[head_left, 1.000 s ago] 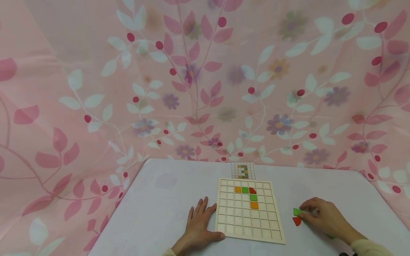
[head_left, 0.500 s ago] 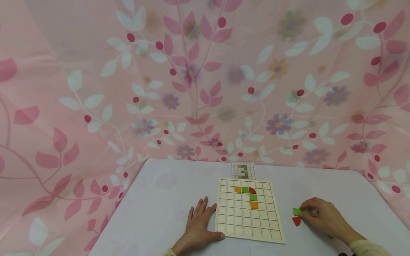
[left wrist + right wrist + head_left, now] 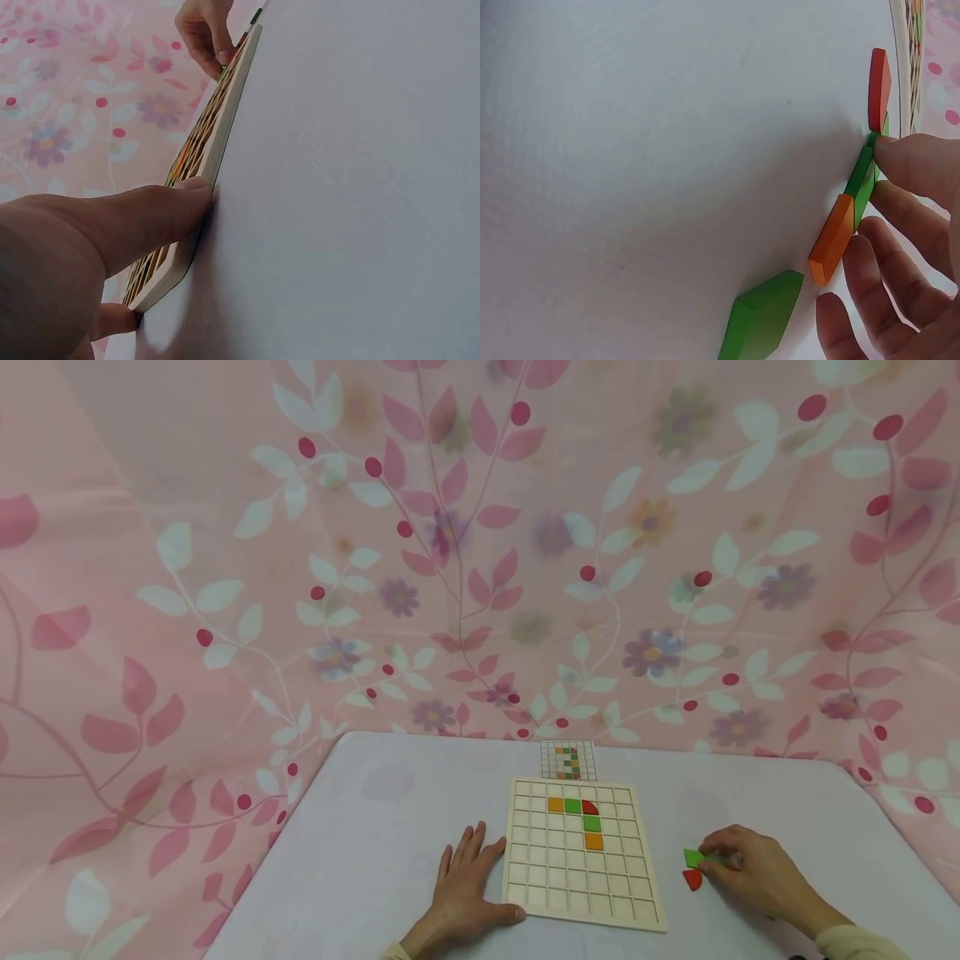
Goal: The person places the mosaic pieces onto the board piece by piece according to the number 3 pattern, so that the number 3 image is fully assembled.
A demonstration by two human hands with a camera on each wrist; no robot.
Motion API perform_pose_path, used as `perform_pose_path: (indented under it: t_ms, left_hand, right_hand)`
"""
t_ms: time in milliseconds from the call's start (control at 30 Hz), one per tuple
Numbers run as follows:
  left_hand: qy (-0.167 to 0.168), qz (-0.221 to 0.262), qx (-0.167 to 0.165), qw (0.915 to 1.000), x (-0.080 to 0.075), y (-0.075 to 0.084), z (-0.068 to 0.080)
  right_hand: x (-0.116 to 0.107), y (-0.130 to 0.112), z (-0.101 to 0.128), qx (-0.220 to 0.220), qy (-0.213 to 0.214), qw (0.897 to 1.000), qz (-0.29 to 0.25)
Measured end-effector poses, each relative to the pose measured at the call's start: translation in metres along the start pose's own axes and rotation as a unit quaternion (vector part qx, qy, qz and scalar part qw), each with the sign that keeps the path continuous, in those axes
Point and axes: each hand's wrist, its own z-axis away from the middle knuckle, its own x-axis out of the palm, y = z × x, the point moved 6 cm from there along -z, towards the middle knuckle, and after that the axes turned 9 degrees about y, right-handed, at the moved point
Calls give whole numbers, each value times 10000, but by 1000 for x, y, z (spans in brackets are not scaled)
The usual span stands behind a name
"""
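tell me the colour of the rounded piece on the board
The rounded piece is red; the head view shows it best.

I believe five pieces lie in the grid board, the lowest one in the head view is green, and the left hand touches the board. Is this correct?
Not quite: the lowest piece is orange, as the head view shows. Five pieces do lie in the grid board, and the left hand touches it.
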Motion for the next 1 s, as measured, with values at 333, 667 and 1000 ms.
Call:
perform_pose_path:
  t_ms: [333,667,1000]
  left_hand:
    - [28,-78,-40,10000,-1,1,0]
    - [16,15,-34,10000,1,0,1]
    - [7,41,-40,10000,0,0,1]
  right_hand:
    - [1,-2,-1,33,-73,10000,-26]
    - [5,-6,-2,254,-437,9987,-24]
    - [6,-11,1,-163,11,9997,205]
